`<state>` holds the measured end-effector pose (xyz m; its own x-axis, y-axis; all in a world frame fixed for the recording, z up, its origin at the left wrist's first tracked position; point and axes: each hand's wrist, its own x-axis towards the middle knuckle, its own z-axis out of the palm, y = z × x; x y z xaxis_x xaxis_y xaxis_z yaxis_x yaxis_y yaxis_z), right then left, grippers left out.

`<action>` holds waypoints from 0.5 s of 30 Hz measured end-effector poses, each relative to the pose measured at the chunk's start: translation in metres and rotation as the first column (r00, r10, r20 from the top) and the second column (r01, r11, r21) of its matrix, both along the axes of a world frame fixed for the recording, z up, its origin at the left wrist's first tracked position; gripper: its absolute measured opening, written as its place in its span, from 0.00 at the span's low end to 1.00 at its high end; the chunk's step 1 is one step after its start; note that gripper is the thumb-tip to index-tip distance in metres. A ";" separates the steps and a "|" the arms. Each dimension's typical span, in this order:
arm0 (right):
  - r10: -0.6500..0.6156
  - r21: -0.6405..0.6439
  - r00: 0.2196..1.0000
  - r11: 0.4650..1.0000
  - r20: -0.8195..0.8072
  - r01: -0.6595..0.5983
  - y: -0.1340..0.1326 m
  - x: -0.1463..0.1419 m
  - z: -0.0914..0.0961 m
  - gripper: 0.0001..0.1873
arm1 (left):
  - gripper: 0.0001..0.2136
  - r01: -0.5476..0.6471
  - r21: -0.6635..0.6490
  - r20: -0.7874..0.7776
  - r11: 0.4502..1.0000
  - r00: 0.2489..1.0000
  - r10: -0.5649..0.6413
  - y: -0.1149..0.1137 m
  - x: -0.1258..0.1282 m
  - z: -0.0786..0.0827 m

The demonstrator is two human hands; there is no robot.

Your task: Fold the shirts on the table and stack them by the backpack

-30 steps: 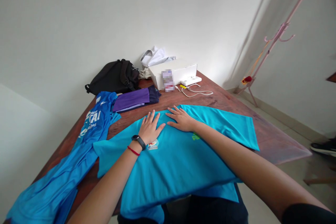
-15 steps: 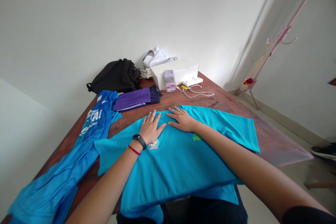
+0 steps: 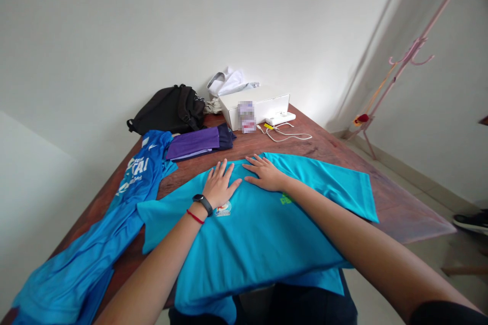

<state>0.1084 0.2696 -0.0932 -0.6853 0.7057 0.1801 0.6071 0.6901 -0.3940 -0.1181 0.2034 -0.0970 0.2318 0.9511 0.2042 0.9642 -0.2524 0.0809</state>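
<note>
A turquoise T-shirt (image 3: 251, 233) lies spread out on the wooden table, its sleeves out to both sides and its lower end hanging over the near edge. My left hand (image 3: 221, 185) rests flat on it near the collar, fingers apart, with a dark watch (image 3: 203, 204) and a red string at the wrist. Close beside it, my right hand (image 3: 266, 172) also presses flat on the shirt with its fingers spread. Part of a green print (image 3: 285, 199) shows under my right forearm, and a small round emblem (image 3: 223, 209) by my left wrist.
Left of the shirt lies a crumpled blue jersey (image 3: 125, 203). Folded purple cloth (image 3: 194, 143), a black backpack (image 3: 163, 111), a white box (image 3: 263, 104) and a power strip with white cable (image 3: 280, 118) are farther back. A pink coat stand (image 3: 404, 61) stands right on the floor.
Both hands stay flat on the T-shirt in the same spots. Only a very slight shift of the camera view shows.
</note>
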 end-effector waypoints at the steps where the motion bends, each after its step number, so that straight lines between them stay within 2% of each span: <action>1: 0.002 0.005 1.000 1.000 0.008 -0.002 0.000 0.000 0.000 0.33 | 0.31 0.000 -0.002 0.001 1.000 1.000 0.000 0.000 0.000 0.000; 15: 0.008 0.004 1.000 1.000 0.002 -0.008 0.000 0.000 0.000 0.33 | 0.32 -0.009 -0.049 -0.001 0.999 1.000 0.009 -0.002 0.003 0.007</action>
<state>0.1086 0.2699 -0.0935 -0.6915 0.6992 0.1817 0.6019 0.6967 -0.3902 -0.1152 0.2010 -0.0905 0.2230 0.9621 0.1571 0.9666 -0.2391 0.0921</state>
